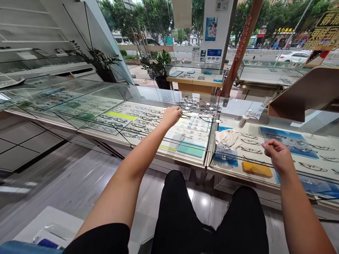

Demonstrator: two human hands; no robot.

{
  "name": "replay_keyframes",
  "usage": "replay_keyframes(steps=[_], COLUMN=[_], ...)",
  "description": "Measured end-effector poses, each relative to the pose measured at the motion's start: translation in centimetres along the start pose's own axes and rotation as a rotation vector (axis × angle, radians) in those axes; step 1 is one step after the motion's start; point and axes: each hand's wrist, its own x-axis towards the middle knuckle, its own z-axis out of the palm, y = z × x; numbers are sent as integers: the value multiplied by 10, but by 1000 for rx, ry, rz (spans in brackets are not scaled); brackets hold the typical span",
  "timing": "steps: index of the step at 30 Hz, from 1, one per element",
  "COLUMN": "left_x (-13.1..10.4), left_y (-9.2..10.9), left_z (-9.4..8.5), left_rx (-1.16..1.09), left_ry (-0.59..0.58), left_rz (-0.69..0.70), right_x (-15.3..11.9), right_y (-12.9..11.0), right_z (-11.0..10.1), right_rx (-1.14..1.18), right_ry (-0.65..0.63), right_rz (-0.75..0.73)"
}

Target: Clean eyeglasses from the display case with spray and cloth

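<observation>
My left hand [172,116] reaches over the glass counter top with its fingers closed at the end of a pair of eyeglasses [186,116]; the exact grip is partly hidden. Just beyond it, several more eyeglasses [209,107] with small white tags lie in rows on the glass. Over the right part of the counter hovers my right hand [279,155], thumb and fingers pressed together, and no object shows between them. To its left are a crumpled beige cloth [228,139] and a small white spray bottle [244,119] on the counter.
Under the glass, the display case [208,155] holds many eyeglasses, a yellow case [256,169] and blue panels. A brown stand [304,93] rises at the right. Potted plants [159,68] and another display table [196,79] stand by the window. My knees are close to the counter.
</observation>
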Motion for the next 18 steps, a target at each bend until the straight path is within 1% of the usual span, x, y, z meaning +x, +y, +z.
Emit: replay_keyframes(steps=[3, 6, 8, 10, 12, 14, 16, 18], left_x=[2, -3, -6, -5, 0, 12, 30, 53], left_y=[0, 0, 2, 9, 23, 44, 69, 96], left_z=[-6, -20, -33, -46, -59, -68, -74, -74], left_rx=[12, 13, -30, -140, -324, -564, -827, -1103], left_ry=[2, 14, 58, 133, 212, 274, 321, 331], left_rz=[27, 77, 115, 131, 112, 70, 31, 15], right_x=[-2, -3, -3, -4, -4, -5, -2, 6], right_y=[0, 1, 3, 4, 1, -8, -28, -55], right_z=[-1, -3, -3, -1, 4, 15, 33, 59], right_rx=[-11, 11, 42, 71, 79, 56, 8, -42], right_ry=[-34, -61, -69, -67, -66, -85, -147, -231], right_rz=[-5, -12, -9, -6, -13, -41, -105, -211])
